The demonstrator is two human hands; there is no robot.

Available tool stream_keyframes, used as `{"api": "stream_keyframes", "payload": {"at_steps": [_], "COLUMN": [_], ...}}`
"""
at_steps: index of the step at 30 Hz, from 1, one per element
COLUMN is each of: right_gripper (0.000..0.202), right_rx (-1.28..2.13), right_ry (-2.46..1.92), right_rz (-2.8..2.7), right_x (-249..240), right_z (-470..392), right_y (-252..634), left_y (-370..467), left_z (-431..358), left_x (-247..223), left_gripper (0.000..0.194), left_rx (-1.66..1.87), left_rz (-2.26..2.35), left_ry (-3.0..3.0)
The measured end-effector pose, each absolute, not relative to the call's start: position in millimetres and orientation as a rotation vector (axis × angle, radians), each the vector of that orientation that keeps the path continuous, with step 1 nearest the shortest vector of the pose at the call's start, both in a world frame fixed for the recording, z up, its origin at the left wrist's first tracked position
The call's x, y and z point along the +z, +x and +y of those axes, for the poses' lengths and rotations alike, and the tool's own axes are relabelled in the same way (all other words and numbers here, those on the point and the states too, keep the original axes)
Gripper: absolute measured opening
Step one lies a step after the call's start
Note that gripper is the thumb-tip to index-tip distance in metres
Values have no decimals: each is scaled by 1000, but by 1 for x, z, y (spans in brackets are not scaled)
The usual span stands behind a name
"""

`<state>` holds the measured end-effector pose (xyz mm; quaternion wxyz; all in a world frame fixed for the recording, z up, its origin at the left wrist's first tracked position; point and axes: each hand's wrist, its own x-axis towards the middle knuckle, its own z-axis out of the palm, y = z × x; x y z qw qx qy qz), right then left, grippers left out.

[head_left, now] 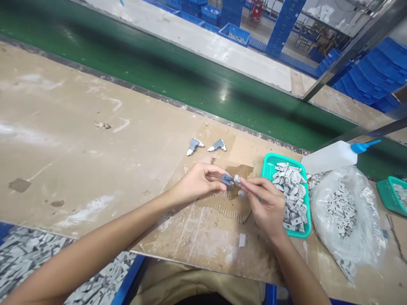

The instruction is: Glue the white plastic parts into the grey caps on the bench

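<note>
My left hand [203,182] pinches a blue-grey plastic part [227,180] between thumb and fingers above a torn brown patch of cardboard. Close against its right side, my right hand [263,197] holds a small white piece [237,178] in its fingertips. Whether the two pieces touch is too small to tell. Beyond my hands lie two grey-and-white assembled parts, one on the left [195,146] and one on the right [218,145]. Just right of my right hand stands a green basket [269,159] of white pieces.
A white bottle with a blue nozzle [330,157] leans behind a clear bag of small parts [343,212]. Another green basket [389,195] sits at the right edge. A blue bin of grey parts [127,279] is below the table's front edge. A green conveyor [190,91] runs behind.
</note>
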<state>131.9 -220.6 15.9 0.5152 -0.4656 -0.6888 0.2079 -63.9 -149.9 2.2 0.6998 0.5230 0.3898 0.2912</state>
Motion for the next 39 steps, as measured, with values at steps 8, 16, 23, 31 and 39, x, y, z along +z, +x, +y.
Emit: {"api": "stream_keyframes", "payload": {"at_steps": [8, 16, 23, 31, 39], "right_gripper": [43, 47, 41, 45, 34], "right_rx": [526, 496, 543, 660, 506], "right_ry": [-1078, -1125, -1134, -1131, -1293], "right_rz": [-1724, -1784, -1804, -1864, -1661], "right_x": [19, 17, 14, 7, 17], "right_z": [-222, -221, -219, -217, -222], "right_y": [130, 131, 131, 130, 131], "left_y": [-60, -57, -56, -58, -72], "left_z": [-160, -165, -172, -167, -152], "left_x": [8, 8, 4, 0, 3], "left_gripper": [20, 16, 15, 13, 48], "left_rx": [653, 726, 796, 731, 693], "left_rz": [799, 813, 808, 792, 654], "left_ry": [1137, 1181, 1320, 1272, 842]}}
